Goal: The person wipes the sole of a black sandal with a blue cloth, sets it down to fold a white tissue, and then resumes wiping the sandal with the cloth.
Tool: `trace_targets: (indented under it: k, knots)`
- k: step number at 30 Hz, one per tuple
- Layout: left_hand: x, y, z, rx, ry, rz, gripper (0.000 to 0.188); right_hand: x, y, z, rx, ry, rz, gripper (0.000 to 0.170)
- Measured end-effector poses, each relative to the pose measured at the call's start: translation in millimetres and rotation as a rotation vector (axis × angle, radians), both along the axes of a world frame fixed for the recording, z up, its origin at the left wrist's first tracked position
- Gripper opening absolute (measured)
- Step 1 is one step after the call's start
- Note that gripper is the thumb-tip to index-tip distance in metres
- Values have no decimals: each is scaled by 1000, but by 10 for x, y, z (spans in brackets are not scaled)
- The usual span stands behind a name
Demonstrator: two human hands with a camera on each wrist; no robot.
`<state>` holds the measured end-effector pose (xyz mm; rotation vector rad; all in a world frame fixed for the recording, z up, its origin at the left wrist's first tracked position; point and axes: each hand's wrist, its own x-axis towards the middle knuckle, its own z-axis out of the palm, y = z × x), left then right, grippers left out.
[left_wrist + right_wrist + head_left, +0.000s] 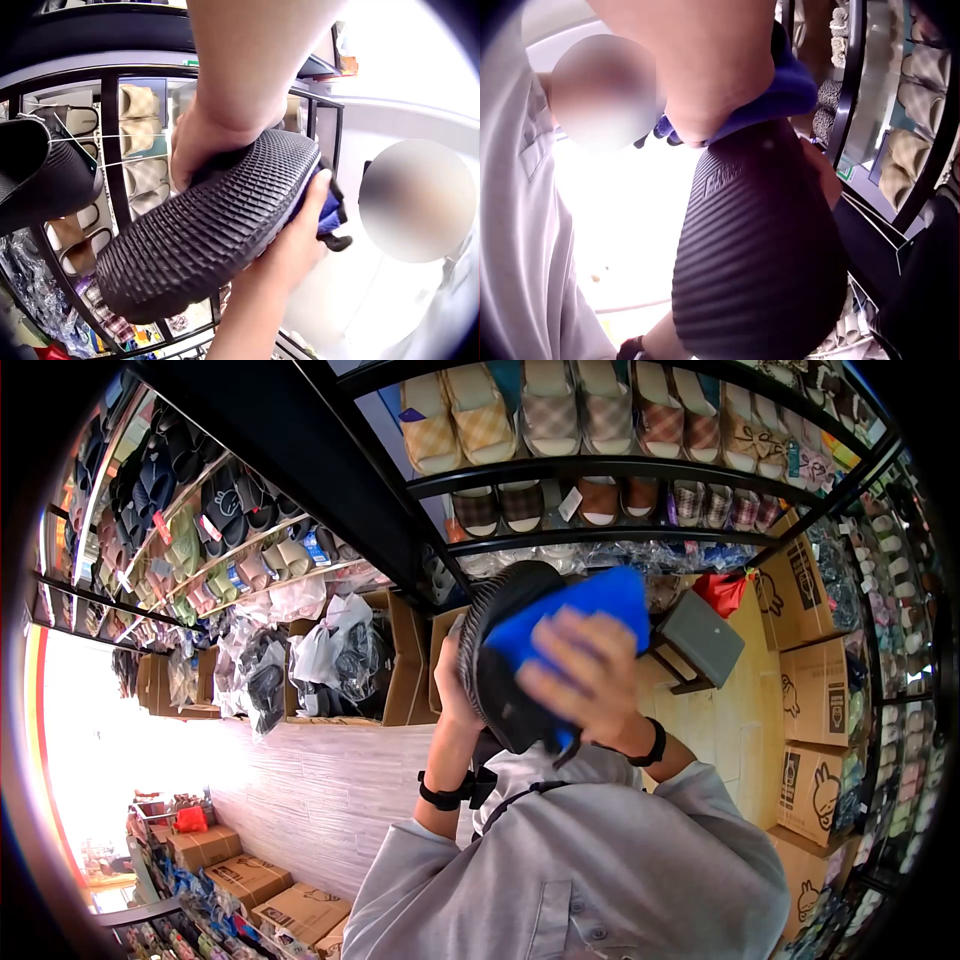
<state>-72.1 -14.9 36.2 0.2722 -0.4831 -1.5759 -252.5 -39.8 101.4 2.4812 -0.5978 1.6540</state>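
Observation:
My left hand (455, 680) grips a black slipper (210, 225) by its edge, the ridged sole facing outward. In the head view my right hand (590, 670) lies over a blue cloth (612, 605) against the slipper, its fingers blurred. The right thumb (319, 199) runs along the slipper's side in the left wrist view, with cloth beside it. A second black slipper (45, 169) with a tag hangs close by, and a thin white string stretches from it toward the held one. The right wrist view shows the cloth bunched under the right hand at one end of the sole.
Black-framed racks of checked slippers (605, 415) stand ahead. Open cartons with bagged footwear (350, 660) sit at the left. A grey stool (700, 640) is beyond the right hand, and stacked cardboard boxes (815, 695) line the right side.

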Motion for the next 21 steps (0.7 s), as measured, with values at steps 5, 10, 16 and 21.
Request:
trace_targets:
  k: [5,10,16,21]
  knots:
    - [17,100,-82,442,-169,134,63,99,74,-124,-242,221,277,31]
    - [44,-54,-124,-70,179,-42,61,-27,-113,64,160,-133,27,35]
    - [83,35,-454,136,-136,61,54,157,143,-235,-92,32,104,30]
    - [36,55,-110,100,-183,45,54,72,-47,-144,-174,159,255,32]
